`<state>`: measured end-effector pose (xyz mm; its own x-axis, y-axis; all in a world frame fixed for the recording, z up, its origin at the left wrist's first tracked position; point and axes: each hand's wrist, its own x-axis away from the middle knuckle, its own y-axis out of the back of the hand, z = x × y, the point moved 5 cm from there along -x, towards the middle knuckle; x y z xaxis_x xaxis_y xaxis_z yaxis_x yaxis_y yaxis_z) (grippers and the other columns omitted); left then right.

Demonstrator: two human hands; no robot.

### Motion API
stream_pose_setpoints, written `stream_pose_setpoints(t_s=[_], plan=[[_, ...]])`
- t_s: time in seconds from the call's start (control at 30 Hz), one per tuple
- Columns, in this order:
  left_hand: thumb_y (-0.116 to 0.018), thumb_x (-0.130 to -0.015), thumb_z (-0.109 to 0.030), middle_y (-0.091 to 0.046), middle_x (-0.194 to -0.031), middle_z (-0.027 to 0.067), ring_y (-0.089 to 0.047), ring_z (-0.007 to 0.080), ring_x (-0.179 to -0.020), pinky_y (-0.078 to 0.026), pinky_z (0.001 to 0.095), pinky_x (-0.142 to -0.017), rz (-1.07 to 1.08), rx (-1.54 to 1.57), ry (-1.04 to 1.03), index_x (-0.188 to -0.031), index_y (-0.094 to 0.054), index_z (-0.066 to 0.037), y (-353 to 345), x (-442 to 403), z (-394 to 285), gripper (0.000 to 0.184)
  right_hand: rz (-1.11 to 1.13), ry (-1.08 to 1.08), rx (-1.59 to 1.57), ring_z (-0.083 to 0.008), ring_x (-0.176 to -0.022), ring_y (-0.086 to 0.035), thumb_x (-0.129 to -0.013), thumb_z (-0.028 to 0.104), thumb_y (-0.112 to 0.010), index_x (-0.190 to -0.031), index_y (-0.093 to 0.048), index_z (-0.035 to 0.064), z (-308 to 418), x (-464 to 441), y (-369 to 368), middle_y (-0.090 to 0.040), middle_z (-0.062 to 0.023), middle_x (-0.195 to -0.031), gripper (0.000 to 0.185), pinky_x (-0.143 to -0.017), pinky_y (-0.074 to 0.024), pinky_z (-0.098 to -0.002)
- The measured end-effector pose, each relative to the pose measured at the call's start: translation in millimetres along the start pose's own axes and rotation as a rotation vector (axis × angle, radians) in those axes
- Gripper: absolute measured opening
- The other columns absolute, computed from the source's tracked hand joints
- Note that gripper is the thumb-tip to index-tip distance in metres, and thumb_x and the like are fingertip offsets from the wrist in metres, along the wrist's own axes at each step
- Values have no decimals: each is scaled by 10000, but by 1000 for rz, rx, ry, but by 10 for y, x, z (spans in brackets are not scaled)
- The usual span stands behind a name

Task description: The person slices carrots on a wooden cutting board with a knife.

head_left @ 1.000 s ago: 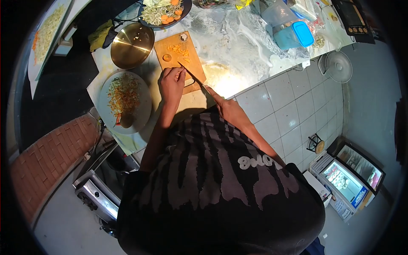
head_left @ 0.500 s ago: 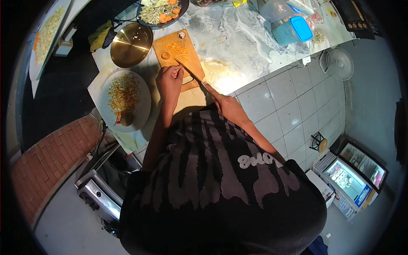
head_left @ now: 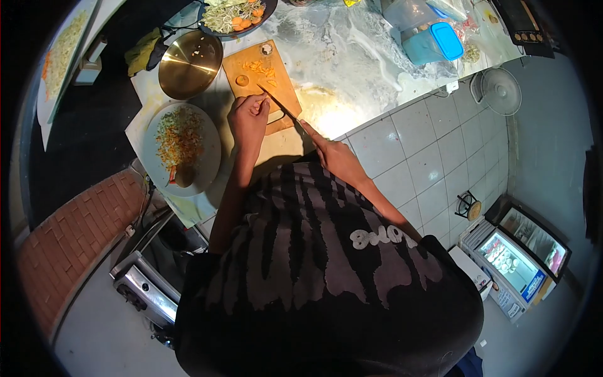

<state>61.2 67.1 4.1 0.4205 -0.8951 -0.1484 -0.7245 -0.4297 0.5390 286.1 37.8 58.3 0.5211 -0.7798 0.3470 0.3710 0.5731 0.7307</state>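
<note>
A wooden cutting board point(head_left: 286, 91) lies on the marbled table, with chopped orange pieces point(head_left: 259, 66) and a round orange piece point(head_left: 242, 80) on it. My right hand point(head_left: 338, 157) is closed on the handle of a knife point(head_left: 281, 105), whose blade reaches over the board toward the upper left. Over the board's lower left edge is my left hand point(head_left: 250, 119), its fingers curled together beside the blade; what they pinch, if anything, is too small to make out. A small whitish item point(head_left: 267, 49) sits at the board's top end.
Left of the board are a gold-coloured pan point(head_left: 190, 65) and a large plate point(head_left: 212, 147) of chopped vegetables. A dark bowl point(head_left: 270, 14) with sprouts and carrot slices stands behind. A blue-lidded container point(head_left: 422, 48) is at the right, near the table's edge.
The board and dishes appear slightly further left and up in the view. Both hands keep nearly the same pose, and the knife remains in my right hand.
</note>
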Motion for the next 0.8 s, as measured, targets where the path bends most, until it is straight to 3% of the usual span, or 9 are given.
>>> stream_pose_setpoints(t_s=[0.37,0.43,0.8], plan=[[-801,-833,-103,-591,-753,64,-539,137,-626,-467,270,-608,16,16,15,-1012,-778,-72,-2,-21,10,183,5,-11,-30,-398,-698,-661,-1003,164,-489,-1586,-273,334,-6,-68,-20,-688,-179,-867,644,-661,-532,-505],[-800,-834,-103,-595,-756,66,-542,136,-628,-468,269,-610,13,12,19,-1006,-777,-68,-1,-24,26,177,-13,16,-76,-458,-733,-649,-1014,102,-483,-1585,-291,268,11,-76,-22,-669,-264,-879,624,-699,-502,-537],[-805,-840,-111,-601,-761,69,-546,130,-637,-468,262,-615,13,15,28,-1013,-783,-65,-3,-20,37,181,17,-21,-25,-446,-699,-650,-978,67,-505,-1597,-255,258,23,-146,-40,-658,-270,-819,694,-681,-493,-538]])
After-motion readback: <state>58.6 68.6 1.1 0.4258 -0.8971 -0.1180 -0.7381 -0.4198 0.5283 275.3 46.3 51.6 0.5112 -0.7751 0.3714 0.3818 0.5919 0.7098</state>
